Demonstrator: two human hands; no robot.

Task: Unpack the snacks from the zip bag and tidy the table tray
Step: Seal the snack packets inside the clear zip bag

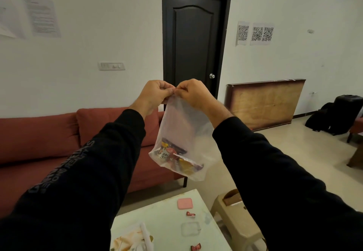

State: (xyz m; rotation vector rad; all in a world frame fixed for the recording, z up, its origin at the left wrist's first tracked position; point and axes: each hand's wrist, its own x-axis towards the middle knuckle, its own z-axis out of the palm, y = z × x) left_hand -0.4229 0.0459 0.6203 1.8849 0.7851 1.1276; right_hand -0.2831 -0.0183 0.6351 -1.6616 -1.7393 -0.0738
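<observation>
Fingers of the left hand and right hand pinch the top edge of the zip bag, held up in the air. Snacks sit at its bottom. Below stands a white table with a pink square.

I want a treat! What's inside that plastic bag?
Snack packets lie in a pile at the bottom of the bag, red, yellow and black ones. The cloudy plastic hides how many, and what kind.

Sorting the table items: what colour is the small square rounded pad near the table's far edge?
Pink; the small square rounded pad shows plainly in the head view.
</observation>
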